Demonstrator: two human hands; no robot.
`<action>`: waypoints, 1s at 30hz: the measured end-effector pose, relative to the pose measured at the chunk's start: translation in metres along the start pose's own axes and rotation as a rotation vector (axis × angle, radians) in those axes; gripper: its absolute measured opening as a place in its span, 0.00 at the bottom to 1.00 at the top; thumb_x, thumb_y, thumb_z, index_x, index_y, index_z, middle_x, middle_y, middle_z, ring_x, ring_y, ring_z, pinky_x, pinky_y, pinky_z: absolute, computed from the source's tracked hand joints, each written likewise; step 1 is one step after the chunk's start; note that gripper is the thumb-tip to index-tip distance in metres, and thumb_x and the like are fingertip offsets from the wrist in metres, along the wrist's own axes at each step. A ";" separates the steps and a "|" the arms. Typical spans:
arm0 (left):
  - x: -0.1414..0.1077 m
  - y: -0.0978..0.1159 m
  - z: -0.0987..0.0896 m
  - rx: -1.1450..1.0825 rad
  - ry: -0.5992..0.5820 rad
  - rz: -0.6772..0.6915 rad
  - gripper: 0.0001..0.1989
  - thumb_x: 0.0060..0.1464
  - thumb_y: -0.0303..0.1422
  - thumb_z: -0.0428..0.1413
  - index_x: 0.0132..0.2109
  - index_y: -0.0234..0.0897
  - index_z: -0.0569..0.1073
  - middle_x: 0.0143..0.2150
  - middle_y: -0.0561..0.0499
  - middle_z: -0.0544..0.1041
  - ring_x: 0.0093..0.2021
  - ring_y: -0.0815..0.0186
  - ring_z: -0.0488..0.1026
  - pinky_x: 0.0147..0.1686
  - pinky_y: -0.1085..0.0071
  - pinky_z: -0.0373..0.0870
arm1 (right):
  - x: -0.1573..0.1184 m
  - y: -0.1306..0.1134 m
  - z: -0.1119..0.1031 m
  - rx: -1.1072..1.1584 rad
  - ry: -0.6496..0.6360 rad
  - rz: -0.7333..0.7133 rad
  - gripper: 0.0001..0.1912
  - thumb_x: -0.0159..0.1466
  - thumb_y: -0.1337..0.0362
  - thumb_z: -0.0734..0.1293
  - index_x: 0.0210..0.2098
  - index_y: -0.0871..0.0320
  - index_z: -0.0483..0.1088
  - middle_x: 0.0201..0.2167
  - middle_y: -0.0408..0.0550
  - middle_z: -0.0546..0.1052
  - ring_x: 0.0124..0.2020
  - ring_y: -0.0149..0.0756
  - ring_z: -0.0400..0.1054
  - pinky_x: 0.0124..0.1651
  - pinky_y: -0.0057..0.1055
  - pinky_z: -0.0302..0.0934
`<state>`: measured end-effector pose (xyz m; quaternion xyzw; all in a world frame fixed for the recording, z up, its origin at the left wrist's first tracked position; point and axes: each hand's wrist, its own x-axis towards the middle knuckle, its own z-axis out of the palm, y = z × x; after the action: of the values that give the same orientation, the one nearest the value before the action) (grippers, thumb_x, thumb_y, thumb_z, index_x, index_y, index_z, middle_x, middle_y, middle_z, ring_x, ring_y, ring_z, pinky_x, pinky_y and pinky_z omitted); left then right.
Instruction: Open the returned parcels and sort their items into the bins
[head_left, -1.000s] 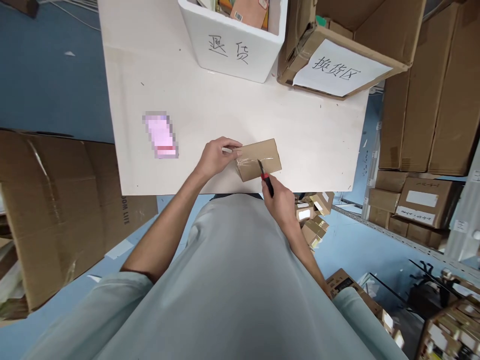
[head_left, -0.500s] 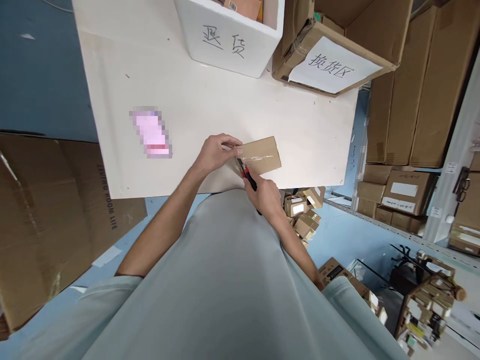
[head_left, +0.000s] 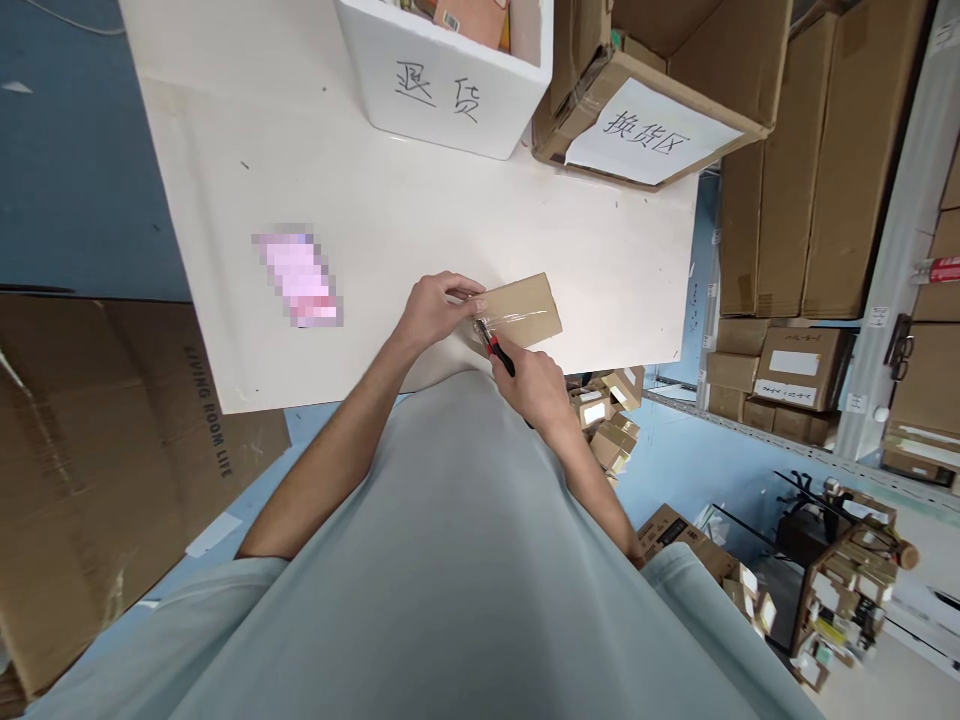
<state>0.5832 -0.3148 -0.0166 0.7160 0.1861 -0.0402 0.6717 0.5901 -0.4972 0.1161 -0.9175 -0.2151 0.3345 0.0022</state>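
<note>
A small brown cardboard box (head_left: 525,305) with shiny clear tape lies at the front part of the white table (head_left: 390,220). My left hand (head_left: 439,308) grips the box at its left end, thumb and fingers pinched on the corner. In my right hand (head_left: 534,385) is a red and black cutter (head_left: 496,350), held closed in the fingers. The cutter's tip touches or nearly touches the box's left end, just below my left thumb; the exact contact is too small to tell.
A pixelated pink item (head_left: 300,275) lies on the table's left. At the back stand a white foam box (head_left: 450,90) and an open cardboard box (head_left: 652,130) with a paper label. Large cardboard (head_left: 112,480) leans left; shelved cartons (head_left: 802,365) stand right.
The camera view has shifted and turned slightly. Both hands, the cutter and the small box keep nearly the same places relative to one another.
</note>
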 end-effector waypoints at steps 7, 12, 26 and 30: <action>0.005 -0.004 -0.002 0.005 -0.014 0.013 0.15 0.52 0.40 0.71 0.46 0.39 0.87 0.51 0.45 0.87 0.51 0.53 0.84 0.56 0.57 0.82 | -0.003 -0.006 -0.002 -0.036 -0.025 0.026 0.22 0.81 0.56 0.59 0.70 0.45 0.72 0.45 0.51 0.87 0.45 0.53 0.81 0.46 0.38 0.68; 0.003 -0.003 0.002 0.004 0.003 -0.008 0.14 0.52 0.38 0.71 0.46 0.39 0.87 0.50 0.45 0.88 0.50 0.54 0.85 0.56 0.57 0.82 | -0.016 -0.010 0.000 -0.083 -0.080 0.099 0.22 0.80 0.57 0.59 0.69 0.48 0.73 0.46 0.56 0.87 0.47 0.54 0.81 0.48 0.40 0.68; -0.006 -0.002 0.011 0.045 0.090 -0.025 0.16 0.54 0.41 0.72 0.47 0.38 0.87 0.50 0.44 0.87 0.54 0.51 0.84 0.60 0.53 0.81 | -0.012 -0.004 0.012 -0.135 -0.166 0.008 0.26 0.80 0.66 0.55 0.75 0.59 0.65 0.49 0.63 0.85 0.50 0.52 0.82 0.50 0.41 0.71; -0.011 -0.002 0.012 0.049 0.134 -0.034 0.19 0.55 0.45 0.71 0.48 0.38 0.86 0.53 0.43 0.87 0.56 0.51 0.83 0.60 0.53 0.81 | -0.028 0.018 0.004 -0.075 -0.174 -0.051 0.28 0.81 0.62 0.57 0.78 0.53 0.62 0.47 0.59 0.87 0.48 0.51 0.83 0.47 0.39 0.70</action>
<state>0.5749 -0.3286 -0.0161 0.7301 0.2419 -0.0081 0.6391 0.5755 -0.5251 0.1271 -0.8786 -0.2500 0.4047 -0.0422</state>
